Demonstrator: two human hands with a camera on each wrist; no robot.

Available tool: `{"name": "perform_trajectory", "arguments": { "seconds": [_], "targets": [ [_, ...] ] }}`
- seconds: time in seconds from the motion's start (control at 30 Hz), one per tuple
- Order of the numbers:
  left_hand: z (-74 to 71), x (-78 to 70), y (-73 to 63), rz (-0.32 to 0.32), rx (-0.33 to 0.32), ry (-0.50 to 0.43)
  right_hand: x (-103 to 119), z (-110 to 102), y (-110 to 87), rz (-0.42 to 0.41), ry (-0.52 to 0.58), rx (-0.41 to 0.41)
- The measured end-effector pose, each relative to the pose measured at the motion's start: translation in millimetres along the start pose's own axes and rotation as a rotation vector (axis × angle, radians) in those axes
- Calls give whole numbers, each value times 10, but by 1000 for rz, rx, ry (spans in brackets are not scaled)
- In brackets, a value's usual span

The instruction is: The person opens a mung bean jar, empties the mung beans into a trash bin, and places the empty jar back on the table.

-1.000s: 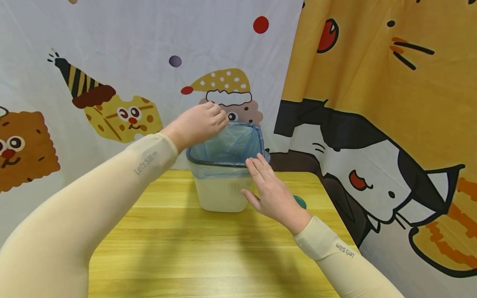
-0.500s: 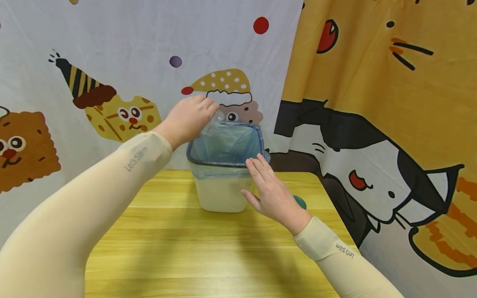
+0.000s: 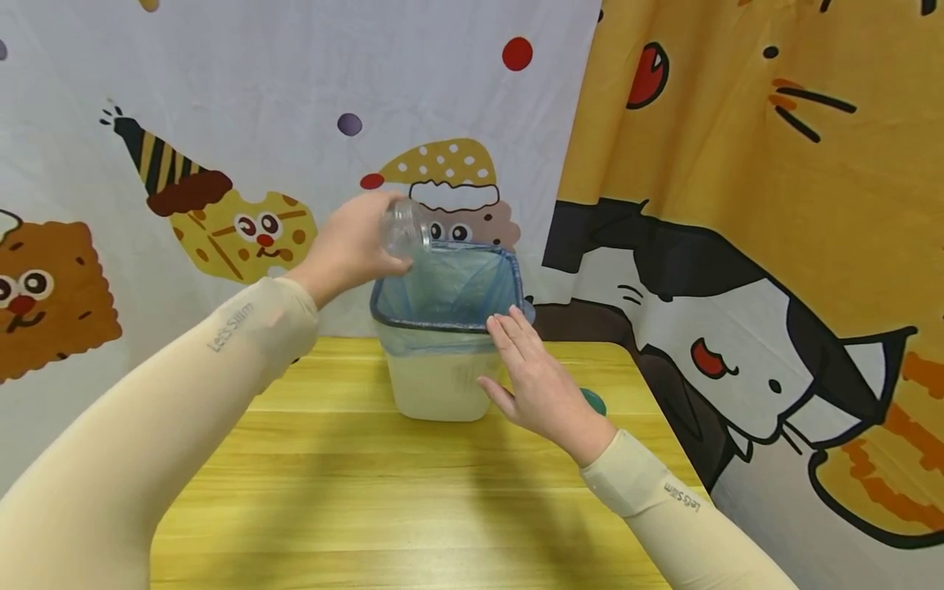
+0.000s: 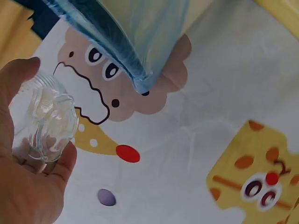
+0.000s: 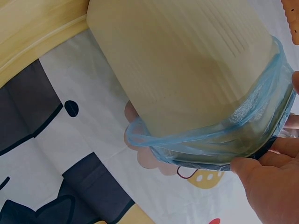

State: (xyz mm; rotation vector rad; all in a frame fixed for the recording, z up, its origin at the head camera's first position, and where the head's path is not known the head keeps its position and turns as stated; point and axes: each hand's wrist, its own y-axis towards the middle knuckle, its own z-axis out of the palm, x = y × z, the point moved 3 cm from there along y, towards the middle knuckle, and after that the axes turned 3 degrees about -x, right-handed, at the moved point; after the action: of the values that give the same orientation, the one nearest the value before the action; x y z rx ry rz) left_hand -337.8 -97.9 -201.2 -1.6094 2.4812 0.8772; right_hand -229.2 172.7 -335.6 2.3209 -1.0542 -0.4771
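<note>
My left hand [image 3: 347, 246] holds a clear glass jar [image 3: 404, 229] above the back left corner of the bin, with the jar's mouth tilted to the right. In the left wrist view the jar [image 4: 51, 121] looks see-through, gripped between thumb and fingers. A cream plastic bin [image 3: 442, 385], lined with a blue plastic bag [image 3: 475, 283], stands on the table. The bag folds over its dark rim. My right hand [image 3: 538, 385] rests straight fingers on the rim's front right corner, its thumb spread apart. The right wrist view shows those fingertips [image 5: 240, 165] at the bag-covered rim.
A round green object [image 3: 593, 401], partly hidden, lies on the table behind the right hand. The wooden table [image 3: 413, 500] reaches back to a white cartoon curtain [image 3: 280, 65]. At the right hangs a yellow curtain [image 3: 708, 147] with a cat print.
My left hand has drawn back left and turned, so the glass jar, hidden at first, now shows in full. The right hand and the bin have stayed in place.
</note>
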Motion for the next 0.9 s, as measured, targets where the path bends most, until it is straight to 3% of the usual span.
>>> {"name": "perform_trajectory", "arguments": {
  "seconds": [0.17, 0.33, 0.67, 0.9],
  "targets": [
    [-50, 131, -160, -145, -111, -223, 2, 13, -6, 4, -1, 6],
    [-85, 233, -376, -258, -223, -350, 3, 18, -15, 6, 3, 5],
    [-28, 525, -1024, -433, -381, -494, -4, 27, -19, 10, 8, 2],
    [55, 778, -1365, -482, -441, -509, -19, 24, -22, 10, 9, 1]
  ]
}}
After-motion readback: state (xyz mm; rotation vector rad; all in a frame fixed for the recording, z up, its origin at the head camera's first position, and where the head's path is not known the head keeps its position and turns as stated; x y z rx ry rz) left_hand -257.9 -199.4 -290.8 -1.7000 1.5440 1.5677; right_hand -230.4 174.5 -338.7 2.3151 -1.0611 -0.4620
